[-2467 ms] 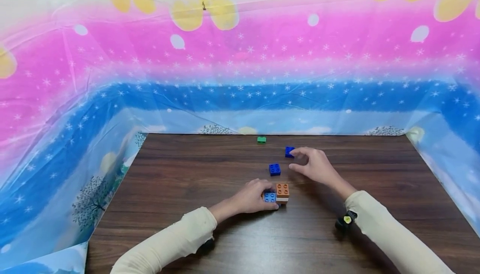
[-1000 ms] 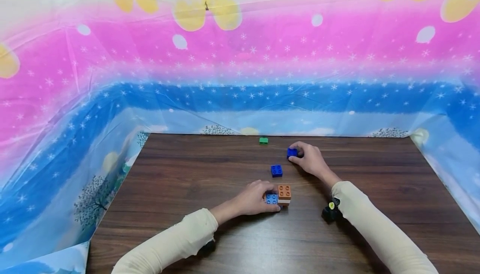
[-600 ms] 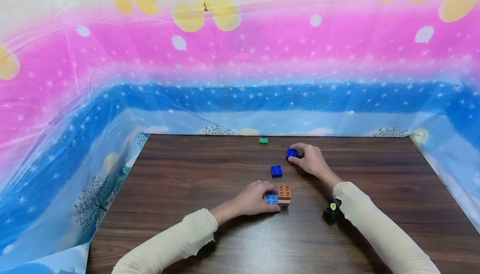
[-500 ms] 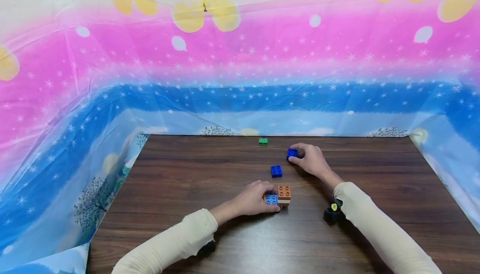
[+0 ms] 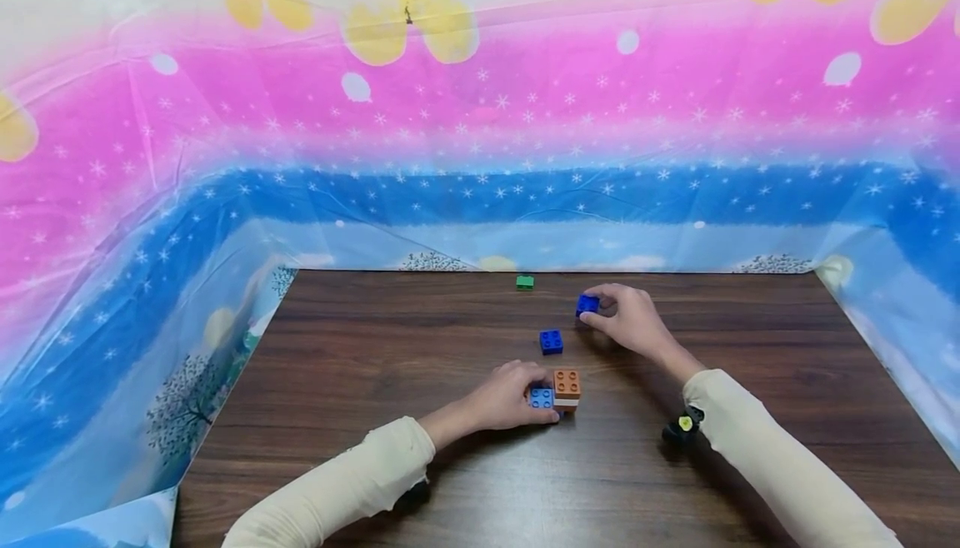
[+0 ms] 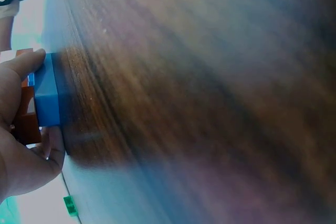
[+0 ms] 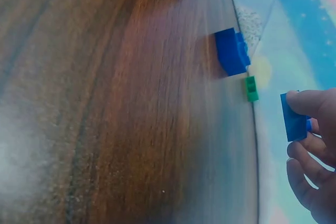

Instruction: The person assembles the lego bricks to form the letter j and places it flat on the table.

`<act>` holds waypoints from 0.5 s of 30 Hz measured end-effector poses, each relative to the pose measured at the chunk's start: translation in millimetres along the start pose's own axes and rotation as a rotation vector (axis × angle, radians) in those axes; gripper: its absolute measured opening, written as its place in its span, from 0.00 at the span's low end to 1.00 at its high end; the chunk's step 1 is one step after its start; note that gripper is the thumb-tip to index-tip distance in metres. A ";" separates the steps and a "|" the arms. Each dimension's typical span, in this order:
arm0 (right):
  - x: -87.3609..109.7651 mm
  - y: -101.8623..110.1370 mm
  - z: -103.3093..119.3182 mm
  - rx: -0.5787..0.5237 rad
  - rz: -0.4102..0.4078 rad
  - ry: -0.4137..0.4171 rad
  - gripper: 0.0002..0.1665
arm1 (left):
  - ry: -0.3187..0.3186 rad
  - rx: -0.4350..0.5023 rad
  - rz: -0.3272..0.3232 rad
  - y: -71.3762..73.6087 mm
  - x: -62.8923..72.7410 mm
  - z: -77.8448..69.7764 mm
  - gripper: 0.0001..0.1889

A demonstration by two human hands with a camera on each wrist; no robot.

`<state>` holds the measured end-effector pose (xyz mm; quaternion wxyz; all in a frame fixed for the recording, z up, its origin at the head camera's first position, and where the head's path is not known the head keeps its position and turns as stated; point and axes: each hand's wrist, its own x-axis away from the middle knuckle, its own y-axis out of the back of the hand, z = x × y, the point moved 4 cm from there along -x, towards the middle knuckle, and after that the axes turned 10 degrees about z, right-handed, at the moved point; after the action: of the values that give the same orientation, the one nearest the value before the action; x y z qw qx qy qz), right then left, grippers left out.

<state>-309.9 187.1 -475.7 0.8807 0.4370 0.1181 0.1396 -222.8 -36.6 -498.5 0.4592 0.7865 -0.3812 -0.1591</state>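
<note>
My left hand (image 5: 504, 398) grips a joined stack of toy building bricks with thumb and fingers. From above it shows a light blue brick (image 5: 541, 398) beside a taller part topped by an orange brick (image 5: 567, 382), with a white layer beneath. In the left wrist view a blue brick (image 6: 47, 95) forms the bottom, close over the table, below a brown-orange brick (image 6: 27, 116). Farther back, my right hand (image 5: 633, 321) pinches a dark blue brick (image 5: 587, 305) between thumb and fingertips; in the right wrist view this brick (image 7: 294, 119) appears raised off the table.
Another dark blue brick (image 5: 551, 341) stands on the wooden table (image 5: 375, 331) between the hands, just behind the stack. A small green brick (image 5: 525, 282) lies near the back edge. A patterned cloth (image 5: 480, 190) hangs behind and along the sides.
My right hand was spread beside the far dark blue brick, then took hold of it with thumb and fingers. Just now it has shifted slightly right with the brick. My left hand has stayed put.
</note>
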 end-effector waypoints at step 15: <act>34.2 8.2 33.9 0.010 0.002 0.123 0.23 | 0.009 0.026 0.014 1.3 1.8 -1.6 0.23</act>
<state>-267.9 178.9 -452.1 0.8694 0.4321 0.1723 0.1667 -221.2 -37.4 -496.4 0.4518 0.7903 -0.3867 -0.1475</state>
